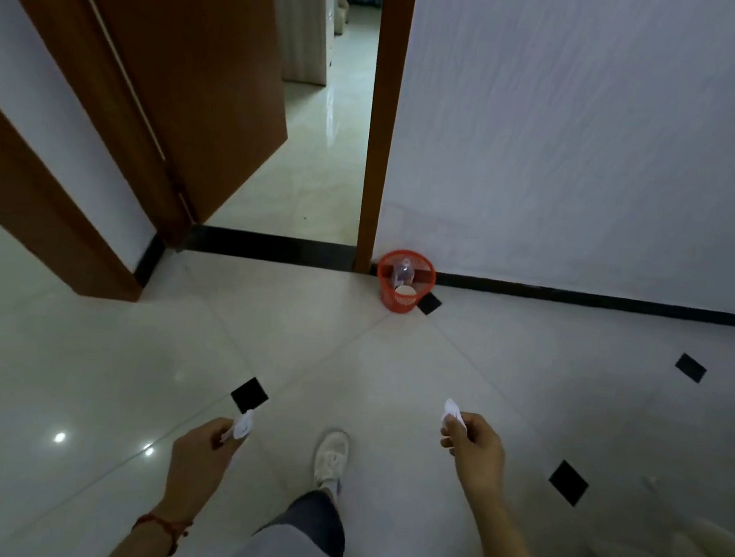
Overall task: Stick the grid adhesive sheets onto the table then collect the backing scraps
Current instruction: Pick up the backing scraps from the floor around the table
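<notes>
Two white scraps: left hand (199, 451) pinches one scrap (242, 425), right hand (474, 450) the other scrap (451, 412).

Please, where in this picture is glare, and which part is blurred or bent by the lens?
Head view: dim room; lamp glare spots on the floor tiles lower left; motion blur at the right edge; the door frame leans from wide-angle distortion; the red basket stays fairly sharp.
</notes>
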### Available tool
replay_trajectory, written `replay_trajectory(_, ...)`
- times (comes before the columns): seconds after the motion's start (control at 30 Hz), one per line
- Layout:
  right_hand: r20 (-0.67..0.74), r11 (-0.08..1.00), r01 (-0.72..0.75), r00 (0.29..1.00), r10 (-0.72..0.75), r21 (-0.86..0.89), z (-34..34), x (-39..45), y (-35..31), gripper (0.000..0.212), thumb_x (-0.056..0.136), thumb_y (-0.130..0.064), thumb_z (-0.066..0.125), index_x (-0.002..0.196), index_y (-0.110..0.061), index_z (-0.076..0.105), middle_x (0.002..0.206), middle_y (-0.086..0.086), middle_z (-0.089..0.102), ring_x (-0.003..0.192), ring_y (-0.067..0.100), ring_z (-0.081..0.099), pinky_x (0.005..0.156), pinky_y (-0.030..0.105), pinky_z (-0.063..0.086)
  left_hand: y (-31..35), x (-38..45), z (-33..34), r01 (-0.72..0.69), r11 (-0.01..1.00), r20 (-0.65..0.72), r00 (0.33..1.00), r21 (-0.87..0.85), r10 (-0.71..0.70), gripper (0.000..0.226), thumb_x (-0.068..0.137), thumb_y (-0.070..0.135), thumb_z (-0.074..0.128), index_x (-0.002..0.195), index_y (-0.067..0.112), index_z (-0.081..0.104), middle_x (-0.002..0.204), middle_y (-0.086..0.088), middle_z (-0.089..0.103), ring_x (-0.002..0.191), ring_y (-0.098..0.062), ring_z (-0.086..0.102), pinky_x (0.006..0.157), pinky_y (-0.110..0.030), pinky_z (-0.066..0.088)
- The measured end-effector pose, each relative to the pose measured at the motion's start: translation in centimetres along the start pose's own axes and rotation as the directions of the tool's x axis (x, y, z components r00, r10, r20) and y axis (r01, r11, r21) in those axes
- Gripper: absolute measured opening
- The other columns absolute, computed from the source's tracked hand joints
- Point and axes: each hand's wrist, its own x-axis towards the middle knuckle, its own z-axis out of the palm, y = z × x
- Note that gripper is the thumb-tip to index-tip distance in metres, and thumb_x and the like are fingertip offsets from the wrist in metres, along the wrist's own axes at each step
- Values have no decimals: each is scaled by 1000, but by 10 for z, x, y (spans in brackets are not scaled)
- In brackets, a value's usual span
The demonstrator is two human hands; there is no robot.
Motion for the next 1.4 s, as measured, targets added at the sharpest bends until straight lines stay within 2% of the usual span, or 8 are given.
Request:
replay_trajectory(0.37,-114,993,-119,986,119,9,5,180,-85,15,90,-20,55,78,-13,62,73,3,67,68,15,65,69,31,50,171,270,82,-207,967,145,963,-150,229,53,87,22,61,44,2,37,42,-7,39,42,-6,35,47,-17,27)
replay_trajectory(0.53,-104,983,-185,977,185,4,2,263,-94,15,90,-22,56,82,-12,63,74,3,67,68,17,65,72,35,52,224,362,145,-269,954,190,938,-131,290,46,84,16,64,44,20,41,41,5,42,40,-7,38,47,-11,31)
replay_trajectory(0.7,-74,974,-224,972,222,-25,0,370,-118,15,91,-21,55,81,-12,62,72,0,67,65,16,64,68,30,51,246,423,200,-163,982,252,951,-92,182,45,86,25,62,46,11,44,43,-2,45,44,-10,40,51,-25,34)
replay_trajectory(0.9,35,962,-244,968,250,-123,25,485,-137,14,89,-22,57,85,-9,63,71,2,65,56,10,59,54,17,42,250,491,260,-8,1000,325,946,-3,9,45,85,28,63,46,25,40,40,8,45,42,-2,41,48,-13,30)
replay_trajectory(0.97,78,954,-261,958,275,-150,44,519,-131,16,89,-22,58,83,-8,63,71,4,64,56,15,58,55,18,42,241,515,282,61,998,345,937,6,-60,44,85,30,62,47,19,41,45,8,44,47,-9,42,52,-24,33)
replay_trajectory(1.17,137,908,-376,905,402,-182,124,605,-70,17,88,-24,59,81,-8,60,78,12,67,66,23,60,63,26,45,173,577,367,210,968,430,868,137,-249,36,83,18,65,52,12,48,58,-14,56,59,-21,53,66,-48,53)
replay_trajectory(1.3,130,873,-465,866,483,-146,179,651,-22,15,86,-22,61,87,-7,62,81,12,68,58,17,60,56,20,46,121,614,423,273,938,456,821,212,-342,28,83,17,65,63,-2,59,62,-16,60,62,-24,57,71,-46,53)
replay_trajectory(1.4,114,870,-481,863,492,-111,214,684,5,22,85,-24,62,96,-5,63,78,6,66,52,9,58,46,14,43,94,642,462,324,920,464,795,219,-390,28,83,18,65,60,4,58,63,-15,62,61,-24,59,70,-41,54)
